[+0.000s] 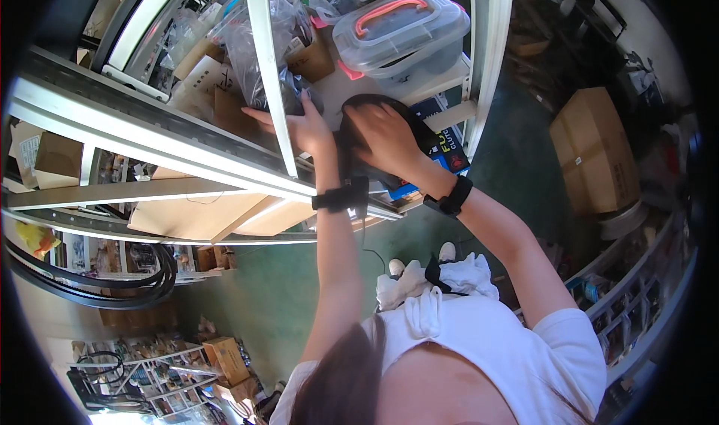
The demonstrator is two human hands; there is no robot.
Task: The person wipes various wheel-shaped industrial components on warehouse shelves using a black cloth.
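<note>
On a metal shelf, my right hand (pixel 386 137) lies over a smooth black rounded object (pixel 421 125), fingers bent against it; its exact kind does not show. My left hand (pixel 305 131) reaches past a pale upright post (pixel 266 58) with thumb and fingers spread. It is beside a clear plastic bag (pixel 251 47) with dark contents; whether it touches the bag I cannot tell. Beyond my hands sits a clear plastic box (pixel 404 39) with a pink handle. A small cardboard box (pixel 313 59) is between it and the bag. Blue printed boxes (pixel 449 161) lie below the black object.
Shelf rails (pixel 172 148) cross in front of me at the left. Flat cardboard (pixel 187 211) lies on a lower level. A large cardboard box (pixel 599 148) stands at the right. Coiled black belts (pixel 112 294) hang at the left above the green floor (pixel 284 298).
</note>
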